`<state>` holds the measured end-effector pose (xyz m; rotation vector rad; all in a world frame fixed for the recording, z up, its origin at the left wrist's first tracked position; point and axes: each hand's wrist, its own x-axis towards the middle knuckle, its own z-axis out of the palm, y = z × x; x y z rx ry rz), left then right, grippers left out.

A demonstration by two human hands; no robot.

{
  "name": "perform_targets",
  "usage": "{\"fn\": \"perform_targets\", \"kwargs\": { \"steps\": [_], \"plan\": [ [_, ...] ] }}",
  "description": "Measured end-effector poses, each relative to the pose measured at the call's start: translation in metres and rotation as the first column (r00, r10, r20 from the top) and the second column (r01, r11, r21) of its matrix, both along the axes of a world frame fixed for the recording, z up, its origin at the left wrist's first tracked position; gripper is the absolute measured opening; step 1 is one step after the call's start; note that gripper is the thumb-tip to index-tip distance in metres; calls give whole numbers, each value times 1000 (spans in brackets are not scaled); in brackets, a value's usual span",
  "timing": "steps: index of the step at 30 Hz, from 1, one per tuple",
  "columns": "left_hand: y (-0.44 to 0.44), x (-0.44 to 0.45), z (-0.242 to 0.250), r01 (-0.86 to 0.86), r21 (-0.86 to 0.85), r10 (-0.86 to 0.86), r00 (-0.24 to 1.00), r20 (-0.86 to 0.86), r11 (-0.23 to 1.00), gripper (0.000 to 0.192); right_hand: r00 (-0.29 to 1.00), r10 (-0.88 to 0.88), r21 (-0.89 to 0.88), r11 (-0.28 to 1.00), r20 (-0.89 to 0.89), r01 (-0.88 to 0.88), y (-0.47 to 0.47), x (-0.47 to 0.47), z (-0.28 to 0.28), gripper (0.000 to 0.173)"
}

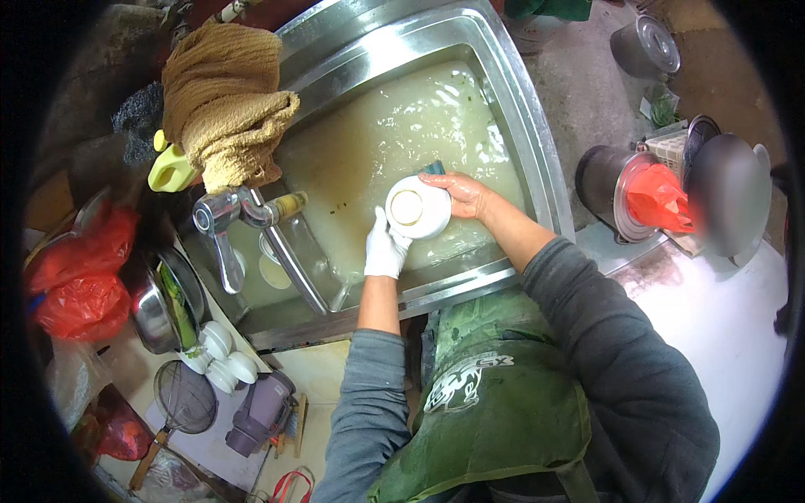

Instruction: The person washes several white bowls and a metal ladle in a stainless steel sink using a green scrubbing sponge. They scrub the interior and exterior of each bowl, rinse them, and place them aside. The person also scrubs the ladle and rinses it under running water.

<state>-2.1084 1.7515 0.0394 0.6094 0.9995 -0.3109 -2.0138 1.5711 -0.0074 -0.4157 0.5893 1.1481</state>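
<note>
Over the stainless steel sink basin (528, 126) I hold a white bowl (434, 214) with its unglazed foot ring towards me. My left hand (385, 253), in a white glove, grips the bowl's near left side, the thumb up along it. Bare and wet, my right hand (465, 193) clasps the far right rim; some of its fingers are hidden behind the bowl. A blue-green scrubbing cloth or pad (433, 168) shows just beyond the bowl, partly hidden. Below lies cloudy, greenish water (434, 113) with ripples and small green scraps.
A chrome faucet (217, 217), draped with a brown towel (220, 100), stands left. White dishes sit in the smaller basin (255, 308). Left counter: stacked white bowls (220, 358), wire strainer (185, 396), purple jug (261, 412). Right: a metal pot (607, 188) and red plastic bag (657, 195).
</note>
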Motion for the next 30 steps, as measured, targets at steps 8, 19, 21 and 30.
{"fn": "perform_targets", "kwargs": {
  "steps": [8,19,21,30],
  "plan": [
    [16,31,12,252,11,-250,963,-99,968,55,87,601,-605,796,794,21,28,-24,53,46],
    [-34,14,18,100,714,-203,977,60,693,40,967,186,-572,818,173,-56,30,-43,12,45],
    [-33,8,19,13,612,-107,987,117,791,41,816,390,-729,683,427,55,30,-44,11,45],
    [-6,4,-3,153,829,-360,931,63,539,61,921,304,-679,732,246,-60,35,-38,24,32]
  ]
}}
